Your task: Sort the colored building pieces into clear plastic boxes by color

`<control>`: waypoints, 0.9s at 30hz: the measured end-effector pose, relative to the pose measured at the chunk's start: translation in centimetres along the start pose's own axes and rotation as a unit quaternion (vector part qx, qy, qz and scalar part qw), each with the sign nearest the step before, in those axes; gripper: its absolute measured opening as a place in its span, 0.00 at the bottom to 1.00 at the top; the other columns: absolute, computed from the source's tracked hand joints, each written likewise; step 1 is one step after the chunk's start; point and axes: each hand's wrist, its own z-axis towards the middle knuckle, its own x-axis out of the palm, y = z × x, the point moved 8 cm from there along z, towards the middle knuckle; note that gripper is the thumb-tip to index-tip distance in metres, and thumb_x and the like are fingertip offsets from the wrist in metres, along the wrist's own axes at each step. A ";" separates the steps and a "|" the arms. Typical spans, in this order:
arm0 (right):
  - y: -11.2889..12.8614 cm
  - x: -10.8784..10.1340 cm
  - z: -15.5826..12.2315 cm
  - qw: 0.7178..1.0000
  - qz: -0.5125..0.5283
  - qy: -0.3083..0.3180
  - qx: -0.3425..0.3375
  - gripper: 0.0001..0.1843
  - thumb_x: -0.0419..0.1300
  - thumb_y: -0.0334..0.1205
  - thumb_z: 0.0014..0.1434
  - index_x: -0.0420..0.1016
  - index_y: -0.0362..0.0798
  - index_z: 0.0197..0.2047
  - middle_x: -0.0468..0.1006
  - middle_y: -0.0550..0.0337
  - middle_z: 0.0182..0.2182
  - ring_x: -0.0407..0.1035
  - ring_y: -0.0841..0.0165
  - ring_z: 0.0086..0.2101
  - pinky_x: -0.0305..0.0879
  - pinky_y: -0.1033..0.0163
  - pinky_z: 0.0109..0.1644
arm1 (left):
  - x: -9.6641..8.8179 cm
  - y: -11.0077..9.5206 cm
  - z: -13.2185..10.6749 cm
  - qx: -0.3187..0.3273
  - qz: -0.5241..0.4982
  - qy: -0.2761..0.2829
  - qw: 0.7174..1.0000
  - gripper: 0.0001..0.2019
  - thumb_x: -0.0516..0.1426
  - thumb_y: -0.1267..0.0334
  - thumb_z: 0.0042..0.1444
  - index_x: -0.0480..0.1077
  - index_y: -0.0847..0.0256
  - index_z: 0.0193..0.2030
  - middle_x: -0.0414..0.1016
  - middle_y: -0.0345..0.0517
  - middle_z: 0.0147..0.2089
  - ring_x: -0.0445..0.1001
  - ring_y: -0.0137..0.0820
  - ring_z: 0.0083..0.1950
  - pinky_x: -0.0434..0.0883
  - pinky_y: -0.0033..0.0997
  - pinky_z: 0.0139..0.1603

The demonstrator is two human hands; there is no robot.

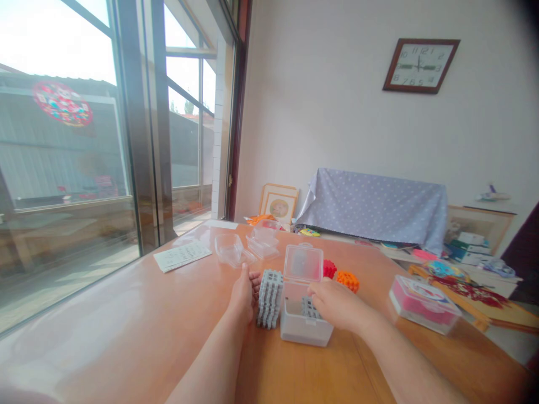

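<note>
Beside a stack of grey notched plastic pieces [270, 298], my left hand [244, 292] rests on its edge, palm turned toward the stack and fingers slightly curled, with nothing in it. My right hand [334, 303] reaches over the right rim of a clear plastic box [304, 332] whose lid [304, 262] stands open behind it. Its fingers dip inside and close on more grey notched plastic pieces [309, 307]; the fingertips are partly hidden. Behind my right hand sit a red bumpy piece [329, 269] and an orange bumpy piece [348, 281].
Clear empty plastic containers [231, 249] stand toward the back of the wooden table [202, 331], near a printed sheet [182, 256]. To the right is a closed box with pink contents [424, 304]. A large window lies along the left; a cloth-covered object [374, 207] stands beyond.
</note>
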 end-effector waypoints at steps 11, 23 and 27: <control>2.1 -0.8 -0.4 0.998 0.059 0.000 -0.035 0.14 0.51 0.42 0.64 0.76 0.50 0.35 0.77 0.57 0.34 0.71 0.65 0.37 0.58 0.64 0.42 | 0.0 0.2 0.0 -0.005 0.004 -0.003 1.000 0.27 0.50 0.38 0.61 0.69 0.64 0.40 0.75 0.46 0.29 0.72 0.29 0.25 0.67 0.27 0.26; 6.5 -4.7 3.0 0.979 0.172 -0.077 -0.081 0.26 0.63 0.44 0.55 0.73 0.51 0.57 0.75 0.53 0.54 0.66 0.58 0.54 0.61 0.55 0.58 | 0.0 0.0 -0.2 -0.002 0.019 -0.005 1.000 0.27 0.51 0.38 0.60 0.70 0.64 0.41 0.78 0.51 0.34 0.74 0.31 0.27 0.68 0.28 0.28; 6.9 -4.2 4.2 0.974 0.203 -0.029 -0.094 0.29 0.64 0.44 0.53 0.71 0.51 0.59 0.76 0.53 0.53 0.70 0.59 0.51 0.64 0.56 0.56 | -0.2 0.2 0.1 -0.003 0.030 -0.009 1.000 0.28 0.50 0.37 0.60 0.70 0.64 0.42 0.78 0.50 0.33 0.74 0.31 0.27 0.67 0.29 0.27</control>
